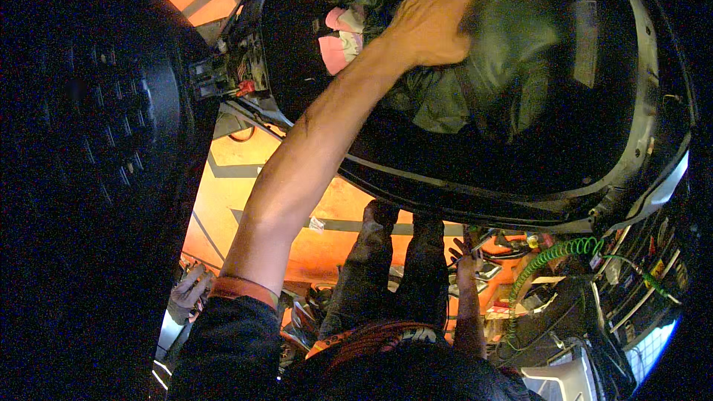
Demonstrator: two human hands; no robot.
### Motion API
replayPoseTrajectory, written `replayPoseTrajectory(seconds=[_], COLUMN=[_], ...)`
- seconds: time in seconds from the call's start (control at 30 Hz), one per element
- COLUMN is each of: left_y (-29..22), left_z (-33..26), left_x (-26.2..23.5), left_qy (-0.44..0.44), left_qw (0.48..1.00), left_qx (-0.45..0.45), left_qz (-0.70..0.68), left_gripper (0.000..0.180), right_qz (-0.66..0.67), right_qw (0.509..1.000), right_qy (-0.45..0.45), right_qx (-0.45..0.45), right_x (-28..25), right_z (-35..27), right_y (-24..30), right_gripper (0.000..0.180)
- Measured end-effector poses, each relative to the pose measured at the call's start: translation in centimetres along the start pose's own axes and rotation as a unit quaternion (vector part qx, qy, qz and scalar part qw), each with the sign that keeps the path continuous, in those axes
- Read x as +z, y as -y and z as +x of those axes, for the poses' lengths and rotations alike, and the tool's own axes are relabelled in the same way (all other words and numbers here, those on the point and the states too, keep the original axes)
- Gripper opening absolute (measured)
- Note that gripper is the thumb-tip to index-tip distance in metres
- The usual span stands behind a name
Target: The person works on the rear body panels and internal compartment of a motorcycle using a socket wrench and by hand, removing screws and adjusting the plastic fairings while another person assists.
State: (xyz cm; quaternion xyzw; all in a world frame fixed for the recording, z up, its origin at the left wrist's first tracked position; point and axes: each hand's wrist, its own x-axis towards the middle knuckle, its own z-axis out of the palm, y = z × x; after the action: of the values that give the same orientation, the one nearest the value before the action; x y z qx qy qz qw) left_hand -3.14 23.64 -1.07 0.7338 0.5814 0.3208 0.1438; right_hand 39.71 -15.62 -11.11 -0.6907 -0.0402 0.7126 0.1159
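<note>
1. Far to the left of both hands a large black ribbed surface (96,126) fills the dark edge of the view; what it belongs to cannot be told.
2. Just left of the raised left forearm, a cluster of black connectors and red wiring (226,74) sits on the rim of the open compartment.
3. The left hand (434,18) reaches up and away from the body, palm down, fingers together and slightly curled, pressing on a bundle of grey-green cloth (475,78). It rests on the cloth rather than clamping it; no closed grip can be seen.
4. The cloth lies inside a black, glossy, oval compartment (520,171), directly under and to the right of the left hand. A pink item (338,41) is tucked beside the cloth, just left of the wrist.
5. Below the compartment, orange floor with grey stripes (230,186) shows behind the forearm.
6. The right hand (462,252) hangs low, well apart from the left, with fingers spread open and holding nothing.
7. To the right of the right hand a green coiled cable (553,256) runs up toward the compartment's lower edge.
</note>
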Motion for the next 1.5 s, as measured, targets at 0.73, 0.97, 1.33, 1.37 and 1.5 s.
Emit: replayPoseTrajectory(seconds=[0.73, 0.97, 1.33, 1.37, 1.5], left_y=[-1.6, -1.8, -2.2, -2.4, -3.7], left_z=[-14.1, -19.4, -19.5, -19.4, -17.5], left_x=[-16.4, -16.6, -15.4, -15.4, -14.7], left_qy=[-0.017, -0.174, -0.052, -0.026, 0.066], left_qw=[0.957, 0.889, 0.952, 0.951, 0.951], left_qx=[-0.276, -0.417, -0.202, -0.159, -0.044], left_qz=[0.090, -0.075, 0.223, 0.264, 0.300], left_gripper=[0.032, 0.031, 0.031, 0.031, 0.027], right_qz=[0.167, 0.118, 0.179, 0.215, 0.012], right_qw=[0.981, 0.991, 0.983, 0.975, 0.998], right_qy=[0.064, -0.014, 0.017, 0.040, -0.044], right_qx=[-0.069, -0.061, -0.029, -0.024, -0.036], right_x=[-2.6, -0.9, -0.5, -0.6, 1.4], right_z=[3.3, 2.9, 3.1, 3.1, 1.8], right_y=[-6.1, -5.5, -4.5, -4.3, -2.1], right_gripper=[0.049, 0.041, 0.041, 0.041, 0.042])
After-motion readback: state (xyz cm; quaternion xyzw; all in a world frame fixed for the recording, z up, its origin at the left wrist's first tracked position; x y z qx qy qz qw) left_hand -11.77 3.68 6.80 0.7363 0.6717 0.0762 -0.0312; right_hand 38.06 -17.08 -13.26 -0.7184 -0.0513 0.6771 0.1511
